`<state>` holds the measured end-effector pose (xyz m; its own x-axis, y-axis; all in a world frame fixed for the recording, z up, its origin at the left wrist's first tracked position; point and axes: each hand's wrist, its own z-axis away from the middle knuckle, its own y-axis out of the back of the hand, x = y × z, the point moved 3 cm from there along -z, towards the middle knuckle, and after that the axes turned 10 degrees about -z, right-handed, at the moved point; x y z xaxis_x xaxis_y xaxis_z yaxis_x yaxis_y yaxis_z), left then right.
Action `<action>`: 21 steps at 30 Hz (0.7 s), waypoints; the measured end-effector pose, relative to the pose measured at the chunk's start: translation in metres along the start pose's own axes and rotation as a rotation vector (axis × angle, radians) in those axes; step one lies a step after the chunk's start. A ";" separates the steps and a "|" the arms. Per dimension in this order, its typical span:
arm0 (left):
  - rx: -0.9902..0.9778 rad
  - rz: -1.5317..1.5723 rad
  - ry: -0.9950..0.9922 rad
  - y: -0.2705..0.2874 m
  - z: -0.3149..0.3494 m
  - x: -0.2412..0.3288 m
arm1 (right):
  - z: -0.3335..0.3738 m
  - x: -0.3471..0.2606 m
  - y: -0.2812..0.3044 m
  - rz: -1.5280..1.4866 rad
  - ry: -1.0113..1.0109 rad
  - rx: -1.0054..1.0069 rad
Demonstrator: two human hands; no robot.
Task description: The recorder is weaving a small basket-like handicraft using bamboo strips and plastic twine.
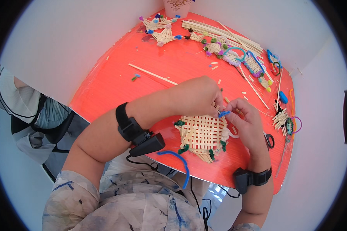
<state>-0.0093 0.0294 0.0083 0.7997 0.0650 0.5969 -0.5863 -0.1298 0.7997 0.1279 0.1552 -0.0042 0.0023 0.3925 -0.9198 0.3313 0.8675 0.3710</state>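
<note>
A flat mat of woven pale bamboo strips [203, 133] lies on the red table in front of me. Dark green pipe cleaner ties [184, 148] bind several of its corners, and white pipe cleaner [232, 134] wraps part of its right edge. At its top right corner a short blue pipe cleaner [224, 114] sits between my hands. My left hand [202, 93], bent over from above, pinches at its left end beside the strip ends; its fingertips are partly hidden. From the right, my right hand [246, 117] pinches the other end between thumb and fingers.
Another blue pipe cleaner [183, 163] hangs over the near table edge. Scissors [270, 141] lie right of my right wrist. Bundled strips [219, 34], woven stars [165, 35] and small decorated weavings [232, 57] line the back. A loose strip [152, 74] lies left; a person [21, 92] sits beyond.
</note>
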 end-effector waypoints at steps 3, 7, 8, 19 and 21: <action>0.006 -0.012 0.009 0.000 0.001 0.002 | 0.001 0.007 -0.001 -0.180 -0.175 -0.013; -0.003 -0.043 -0.010 0.001 -0.001 0.004 | 0.003 0.002 -0.002 -0.101 -0.154 0.016; -0.003 -0.033 -0.004 0.002 -0.001 0.003 | 0.003 -0.002 -0.003 0.048 -0.045 0.036; 0.038 0.010 0.099 0.003 0.001 -0.003 | 0.005 -0.031 -0.004 0.325 0.257 0.068; 0.023 -0.013 0.097 0.000 0.000 -0.003 | 0.006 -0.031 -0.006 0.367 0.261 0.040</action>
<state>-0.0119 0.0291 0.0061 0.7904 0.1623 0.5907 -0.5717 -0.1509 0.8065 0.1310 0.1363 0.0210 -0.1097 0.7402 -0.6634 0.3891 0.6461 0.6566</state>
